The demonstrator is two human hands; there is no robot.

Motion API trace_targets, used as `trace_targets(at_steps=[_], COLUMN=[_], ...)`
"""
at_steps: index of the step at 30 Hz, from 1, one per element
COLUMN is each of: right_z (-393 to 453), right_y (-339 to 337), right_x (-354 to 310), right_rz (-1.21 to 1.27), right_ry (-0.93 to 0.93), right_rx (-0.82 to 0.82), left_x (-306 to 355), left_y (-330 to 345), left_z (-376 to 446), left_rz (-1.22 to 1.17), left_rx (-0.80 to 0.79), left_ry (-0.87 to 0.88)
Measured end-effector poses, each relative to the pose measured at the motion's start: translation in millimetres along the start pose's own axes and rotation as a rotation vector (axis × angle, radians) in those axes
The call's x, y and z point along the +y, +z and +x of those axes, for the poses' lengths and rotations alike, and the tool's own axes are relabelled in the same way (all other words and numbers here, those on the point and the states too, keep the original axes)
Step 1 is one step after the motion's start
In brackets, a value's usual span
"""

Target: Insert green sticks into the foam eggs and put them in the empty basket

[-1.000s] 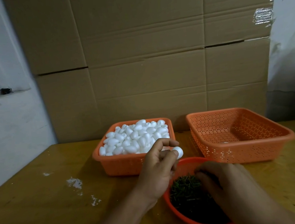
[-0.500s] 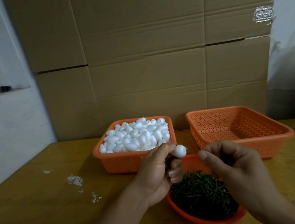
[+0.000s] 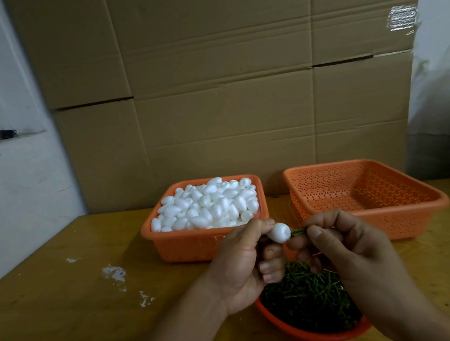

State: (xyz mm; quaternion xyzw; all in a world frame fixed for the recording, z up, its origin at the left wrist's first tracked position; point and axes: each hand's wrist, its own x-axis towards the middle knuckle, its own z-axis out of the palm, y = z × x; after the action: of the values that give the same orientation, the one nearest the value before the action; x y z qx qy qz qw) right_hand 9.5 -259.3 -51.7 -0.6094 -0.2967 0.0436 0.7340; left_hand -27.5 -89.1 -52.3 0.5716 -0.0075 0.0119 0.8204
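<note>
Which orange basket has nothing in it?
The orange basket on the right looks empty; only its holey bottom shows. The left basket is heaped with white foam eggs, and the round bowl nearest the person holds green sticks.

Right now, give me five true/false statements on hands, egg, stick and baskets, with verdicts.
1. The left hand holds a foam egg. True.
2. The right hand is empty. False: it pinches a green stick whose tip meets the egg.
3. The right basket is full of eggs. False: no eggs show in it; the eggs fill the left basket.
4. The spare sticks lie in a round orange bowl below the hands. True.
5. The held egg lies on the table. False: it is held up in the air, above the bowl.
</note>
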Motion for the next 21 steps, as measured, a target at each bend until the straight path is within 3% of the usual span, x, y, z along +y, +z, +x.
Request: trace_targets(at_steps=[13,21], right_z=[-2.1,-7.1], right_y=[3.3,4.1], right_x=[4.7,6.2], right_rz=[-0.064,-0.338], right_ry=[-0.078,-0.203], right_rx=[0.03,0.059], left_x=[1.5,2.2], left_y=[4.3,5.5], left_z=[-2.5,-3.3], left_rz=[0.019,0.044], left_rx=[-0.016,-0.037], left_ry=[0.012,0.069])
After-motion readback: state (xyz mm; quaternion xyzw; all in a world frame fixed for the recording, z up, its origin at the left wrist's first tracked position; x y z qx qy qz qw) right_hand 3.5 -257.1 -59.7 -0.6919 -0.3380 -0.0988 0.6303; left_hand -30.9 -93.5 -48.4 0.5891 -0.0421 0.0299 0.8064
